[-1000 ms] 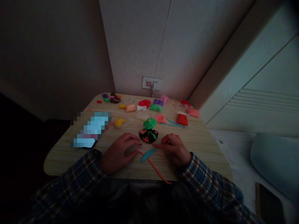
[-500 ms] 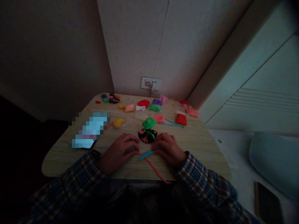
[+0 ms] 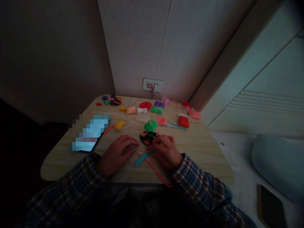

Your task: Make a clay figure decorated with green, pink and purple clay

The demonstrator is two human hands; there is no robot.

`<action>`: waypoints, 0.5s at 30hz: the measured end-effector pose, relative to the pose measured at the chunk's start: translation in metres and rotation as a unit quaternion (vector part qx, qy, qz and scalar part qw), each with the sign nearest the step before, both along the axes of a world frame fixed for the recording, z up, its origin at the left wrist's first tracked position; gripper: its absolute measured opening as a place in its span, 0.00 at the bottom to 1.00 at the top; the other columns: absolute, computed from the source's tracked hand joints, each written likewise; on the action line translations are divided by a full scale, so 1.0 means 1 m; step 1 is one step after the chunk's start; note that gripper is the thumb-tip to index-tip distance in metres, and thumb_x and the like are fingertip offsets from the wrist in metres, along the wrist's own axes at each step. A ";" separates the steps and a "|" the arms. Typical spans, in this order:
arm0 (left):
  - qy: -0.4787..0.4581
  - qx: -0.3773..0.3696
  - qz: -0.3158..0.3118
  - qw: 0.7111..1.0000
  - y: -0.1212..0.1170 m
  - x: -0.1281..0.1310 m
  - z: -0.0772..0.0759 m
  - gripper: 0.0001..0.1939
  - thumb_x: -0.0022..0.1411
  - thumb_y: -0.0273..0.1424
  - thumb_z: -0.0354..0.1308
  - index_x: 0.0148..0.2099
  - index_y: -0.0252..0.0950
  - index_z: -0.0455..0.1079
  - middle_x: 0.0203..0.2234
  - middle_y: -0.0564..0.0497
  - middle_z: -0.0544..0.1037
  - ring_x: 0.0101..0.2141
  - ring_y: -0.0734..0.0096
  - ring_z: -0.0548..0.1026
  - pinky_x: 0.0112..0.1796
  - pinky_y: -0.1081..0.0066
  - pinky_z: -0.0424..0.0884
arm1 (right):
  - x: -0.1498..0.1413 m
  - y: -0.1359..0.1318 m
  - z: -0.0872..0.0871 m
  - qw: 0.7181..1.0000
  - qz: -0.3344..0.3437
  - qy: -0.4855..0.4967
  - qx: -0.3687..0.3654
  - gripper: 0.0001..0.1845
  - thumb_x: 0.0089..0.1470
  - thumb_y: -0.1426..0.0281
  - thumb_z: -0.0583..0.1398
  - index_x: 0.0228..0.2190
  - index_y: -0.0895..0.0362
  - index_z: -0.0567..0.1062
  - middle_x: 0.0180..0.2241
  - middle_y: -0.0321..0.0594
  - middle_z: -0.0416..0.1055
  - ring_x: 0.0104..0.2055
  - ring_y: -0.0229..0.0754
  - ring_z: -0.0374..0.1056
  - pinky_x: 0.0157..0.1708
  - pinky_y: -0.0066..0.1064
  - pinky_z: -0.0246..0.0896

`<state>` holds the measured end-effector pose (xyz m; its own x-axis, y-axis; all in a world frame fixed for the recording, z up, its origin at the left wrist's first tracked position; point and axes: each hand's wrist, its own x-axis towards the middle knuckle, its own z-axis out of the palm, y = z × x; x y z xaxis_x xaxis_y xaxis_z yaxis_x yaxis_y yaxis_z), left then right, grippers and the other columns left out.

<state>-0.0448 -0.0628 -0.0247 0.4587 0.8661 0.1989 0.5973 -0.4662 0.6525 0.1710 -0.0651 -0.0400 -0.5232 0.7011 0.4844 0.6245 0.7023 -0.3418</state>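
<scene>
My right hand (image 3: 166, 150) is closed around one end of a blue plastic modelling knife (image 3: 142, 158), whose flat blade points left and toward me. Under the blade runs a thin pink clay strip (image 3: 155, 171), slanting down to the table's front edge. Bent fingers of my left hand (image 3: 117, 155) rest to the left, its thumb tip at the strip's upper end; the exact grip is partly hidden. Just beyond both hands lies a black clay piece (image 3: 143, 138) with pink branching lines, its right side covered by my right fingers. A green clay lump (image 3: 150, 125) sits behind it.
A phone with a blurred screen (image 3: 91, 133) lies at the left. Yellow clay (image 3: 120, 125), red clay (image 3: 183, 122), blue tools (image 3: 174, 126) and several clay packets stand across the back. A wall socket (image 3: 152, 85) is behind the table (image 3: 201, 158). Another dark phone-like slab (image 3: 270, 205) lies lower right.
My right hand has moved left with the modelling knife, its fingers now overlapping the black clay piece. The blade has shifted left along the strip. My left hand has drawn slightly left.
</scene>
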 end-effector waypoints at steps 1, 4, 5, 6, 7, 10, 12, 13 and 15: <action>0.000 0.001 0.002 1.000 0.000 0.000 0.000 0.08 0.57 0.28 0.52 0.39 0.37 0.69 0.39 0.50 0.72 0.43 0.66 0.69 0.47 0.65 0.64 | 0.002 -0.001 -0.001 1.000 0.001 0.004 0.020 0.07 0.53 0.70 0.56 0.33 0.52 0.75 0.32 0.37 0.65 0.35 0.39 0.58 0.39 0.35 0.42; 0.003 0.001 0.005 1.000 -0.001 0.000 0.001 0.07 0.57 0.29 0.52 0.38 0.37 0.69 0.38 0.50 0.73 0.42 0.66 0.69 0.46 0.65 0.64 | 0.005 -0.005 -0.003 0.998 0.019 -0.012 0.058 0.11 0.55 0.71 0.53 0.34 0.49 0.76 0.29 0.35 0.66 0.32 0.36 0.57 0.38 0.35 0.41; 0.003 0.001 0.006 1.000 -0.001 0.000 0.001 0.07 0.57 0.29 0.52 0.38 0.37 0.69 0.38 0.50 0.73 0.42 0.66 0.69 0.46 0.65 0.64 | 0.006 -0.006 -0.004 0.997 0.026 -0.026 0.066 0.12 0.56 0.71 0.53 0.34 0.49 0.76 0.29 0.35 0.66 0.31 0.36 0.57 0.38 0.35 0.40; 0.002 0.002 0.006 1.000 -0.001 0.001 0.002 0.07 0.57 0.29 0.52 0.37 0.37 0.70 0.38 0.50 0.73 0.42 0.66 0.69 0.45 0.64 0.64 | 0.006 -0.007 -0.005 0.996 0.030 -0.038 0.074 0.12 0.56 0.71 0.53 0.34 0.49 0.76 0.28 0.35 0.66 0.31 0.36 0.57 0.38 0.35 0.40; 0.002 0.004 0.005 1.000 -0.001 0.001 0.002 0.06 0.57 0.30 0.52 0.37 0.37 0.70 0.38 0.50 0.72 0.42 0.66 0.69 0.45 0.64 0.64 | 0.006 -0.007 -0.005 0.995 0.028 -0.045 0.082 0.12 0.56 0.71 0.53 0.34 0.49 0.76 0.28 0.35 0.66 0.31 0.36 0.56 0.38 0.35 0.40; 0.001 0.010 -0.002 1.000 -0.001 0.001 0.003 0.06 0.57 0.29 0.52 0.36 0.37 0.70 0.37 0.50 0.72 0.42 0.67 0.69 0.45 0.65 0.64 | 0.006 -0.009 -0.007 0.994 0.019 -0.050 0.092 0.12 0.56 0.71 0.53 0.36 0.48 0.76 0.27 0.35 0.66 0.30 0.36 0.56 0.38 0.36 0.40; 0.001 0.011 -0.006 1.000 -0.001 0.001 0.003 0.06 0.58 0.29 0.52 0.36 0.37 0.69 0.37 0.50 0.72 0.41 0.67 0.69 0.45 0.65 0.65 | 0.005 -0.010 -0.006 0.993 0.030 -0.056 0.095 0.13 0.56 0.71 0.53 0.37 0.47 0.75 0.27 0.35 0.66 0.30 0.36 0.56 0.38 0.36 0.41; 0.000 0.013 -0.006 1.000 -0.001 0.001 0.002 0.06 0.58 0.28 0.52 0.36 0.37 0.69 0.37 0.50 0.72 0.41 0.67 0.68 0.45 0.65 0.65 | 0.005 -0.011 -0.005 0.993 0.035 -0.062 0.095 0.13 0.56 0.71 0.52 0.38 0.47 0.75 0.26 0.35 0.66 0.30 0.36 0.56 0.38 0.36 0.41; 0.000 0.016 -0.007 1.000 0.000 0.000 0.001 0.06 0.58 0.28 0.52 0.36 0.37 0.70 0.37 0.50 0.72 0.41 0.67 0.68 0.44 0.64 0.65 | 0.005 -0.012 -0.002 0.992 0.035 -0.081 0.089 0.13 0.56 0.71 0.52 0.38 0.48 0.75 0.26 0.36 0.66 0.30 0.36 0.56 0.38 0.36 0.41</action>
<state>-0.0444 -0.0630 -0.0237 0.4709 0.8527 0.2263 0.5901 -0.4951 0.6376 0.1757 -0.0769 -0.0422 -0.6488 0.5709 0.5031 0.6087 0.7861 -0.1071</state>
